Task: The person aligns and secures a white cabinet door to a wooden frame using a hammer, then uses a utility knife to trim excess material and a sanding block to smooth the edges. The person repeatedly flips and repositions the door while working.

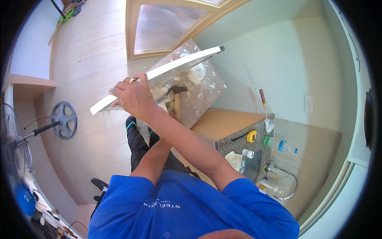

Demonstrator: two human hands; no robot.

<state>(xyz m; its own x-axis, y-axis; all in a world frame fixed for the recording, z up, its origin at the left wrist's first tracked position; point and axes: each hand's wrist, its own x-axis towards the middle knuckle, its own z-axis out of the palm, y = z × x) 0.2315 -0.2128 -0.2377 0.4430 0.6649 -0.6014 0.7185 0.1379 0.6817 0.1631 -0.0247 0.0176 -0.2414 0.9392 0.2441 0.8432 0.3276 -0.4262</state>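
A long white panel [183, 60] is tilted, with its narrow edge facing up. My right hand [135, 95] wraps its fingers over that edge near the lower left end; a ring is on one finger. My arms cross, the right forearm above the left. Beneath it, my left hand [172, 116] shows only a little, close to the wooden handle of a claw hammer [177, 102], and its fingers are hidden. The hammer lies on a brown work surface [207, 93] spattered with white material, beside a small object that I cannot make out.
To the right is a granite counter [238, 148] with a yellow tape measure [251, 136], a plastic bottle [281, 145], a red-handled tool [263, 98], a sink [251, 167] and a faucet [292, 178]. A glazed door [130, 32] stands ahead. A grey wheel-shaped base [64, 120] is at left.
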